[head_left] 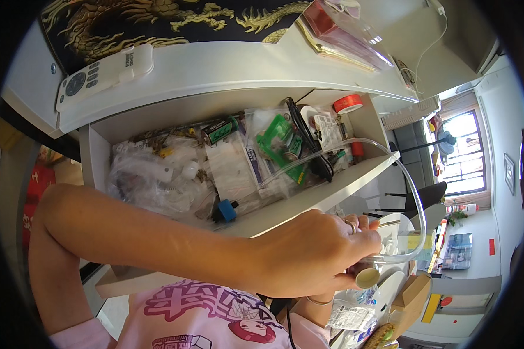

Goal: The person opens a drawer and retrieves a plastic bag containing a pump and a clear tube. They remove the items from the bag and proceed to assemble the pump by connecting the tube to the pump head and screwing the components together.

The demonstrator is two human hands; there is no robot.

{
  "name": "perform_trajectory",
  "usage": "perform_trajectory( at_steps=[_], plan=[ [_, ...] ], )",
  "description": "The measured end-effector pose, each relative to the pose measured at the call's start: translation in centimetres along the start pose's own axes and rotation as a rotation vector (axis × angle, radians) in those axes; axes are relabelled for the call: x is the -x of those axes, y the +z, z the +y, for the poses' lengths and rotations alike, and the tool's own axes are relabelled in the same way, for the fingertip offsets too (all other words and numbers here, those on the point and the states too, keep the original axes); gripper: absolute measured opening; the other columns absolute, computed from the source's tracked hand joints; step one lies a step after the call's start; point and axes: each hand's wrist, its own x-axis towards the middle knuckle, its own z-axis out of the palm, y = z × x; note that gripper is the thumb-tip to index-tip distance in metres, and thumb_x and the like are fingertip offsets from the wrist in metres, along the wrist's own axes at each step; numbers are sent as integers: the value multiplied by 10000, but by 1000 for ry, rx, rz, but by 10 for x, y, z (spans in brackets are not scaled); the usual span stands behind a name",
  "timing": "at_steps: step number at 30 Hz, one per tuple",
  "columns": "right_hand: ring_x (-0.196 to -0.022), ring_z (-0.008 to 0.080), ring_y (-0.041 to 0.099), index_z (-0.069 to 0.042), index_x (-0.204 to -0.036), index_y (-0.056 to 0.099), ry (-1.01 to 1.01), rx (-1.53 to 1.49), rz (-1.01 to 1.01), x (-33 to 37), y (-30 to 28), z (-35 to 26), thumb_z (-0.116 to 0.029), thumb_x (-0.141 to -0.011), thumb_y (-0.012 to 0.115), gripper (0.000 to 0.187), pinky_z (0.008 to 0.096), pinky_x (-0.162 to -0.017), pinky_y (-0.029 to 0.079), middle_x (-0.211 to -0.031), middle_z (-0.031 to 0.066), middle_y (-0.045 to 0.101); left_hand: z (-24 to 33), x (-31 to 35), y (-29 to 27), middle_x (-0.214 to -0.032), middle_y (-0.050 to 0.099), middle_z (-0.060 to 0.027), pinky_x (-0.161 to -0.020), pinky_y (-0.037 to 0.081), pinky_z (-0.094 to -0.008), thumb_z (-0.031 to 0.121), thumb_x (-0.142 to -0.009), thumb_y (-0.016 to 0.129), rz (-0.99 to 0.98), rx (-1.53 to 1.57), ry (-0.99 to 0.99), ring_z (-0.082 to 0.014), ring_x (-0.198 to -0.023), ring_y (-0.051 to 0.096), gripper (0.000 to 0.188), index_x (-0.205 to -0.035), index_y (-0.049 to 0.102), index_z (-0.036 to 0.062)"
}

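My left hand (pixel 317 250), with a ring on one finger, is closed in front of the open drawer. Its thumb and fingers grip a short cylinder (pixel 367 276) with a round, flat, pale end. A clear flexible tube (pixel 420 224) meets the same fingers, loops out to the right and runs back over the drawer's front wall into the drawer (pixel 308 198). Whether the tube joins the cylinder, I cannot tell. My right wrist (pixel 319 302), wearing a bracelet, shows below; that hand's fingers are hidden behind my left hand.
Inside the drawer lie clear plastic bags (pixel 157 180), a green package (pixel 282 142), a black cable (pixel 320 168), a red tape roll (pixel 347 104) and a blue piece (pixel 227 210). On the white counter (pixel 215 64) above rests a white control unit (pixel 105 75). A cardboard box (pixel 410 296) stands at right.
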Motion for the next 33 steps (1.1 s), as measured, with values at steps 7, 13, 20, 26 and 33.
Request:
perform_trajectory(
  at_steps=[7,13,20,26,33],
  plan=[
    [-644,124,500,-86,-698,483,-140,58,-185,-15,-34,1,-307,-867,415,286,239,-588,405,-639,49,505,2,-1,-3,-660,573,-50,-432,420,-265,166,-610,690,-26,-20,0,-204,-542,576,435,-970,451,120],
    [-577,135,496,-88,-652,481,-177,183,-116,-17,-38,-2,-310,-861,422,310,239,-538,395,-578,52,491,2,-1,-3,-665,574,-52,-453,434,-264,163,-616,688,-49,-10,-23,-206,-551,579,441,-983,446,125],
    [-523,143,482,-90,-621,465,-62,-6,-235,-29,-60,-8,-331,-854,425,337,234,-511,384,-552,60,484,-2,0,-1,-670,576,-55,-458,438,-258,151,-628,682,-39,39,-7,-207,-548,578,407,-972,465,127],
    [-553,168,495,-91,-652,457,-167,-69,-148,-23,-39,3,-347,-848,431,323,244,-512,393,-583,74,493,-2,-1,-5,-684,584,-63,-468,443,-264,150,-639,682,-66,68,11,-215,-555,583,412,-988,466,114],
    [-679,194,537,-67,-764,444,-98,231,-187,-31,-53,-20,-316,-825,479,258,295,-611,477,-745,106,504,-12,-8,-8,-782,589,-98,-524,448,-266,216,-656,691,-51,105,-101,-221,-631,592,396,-974,505,71]
  ],
)
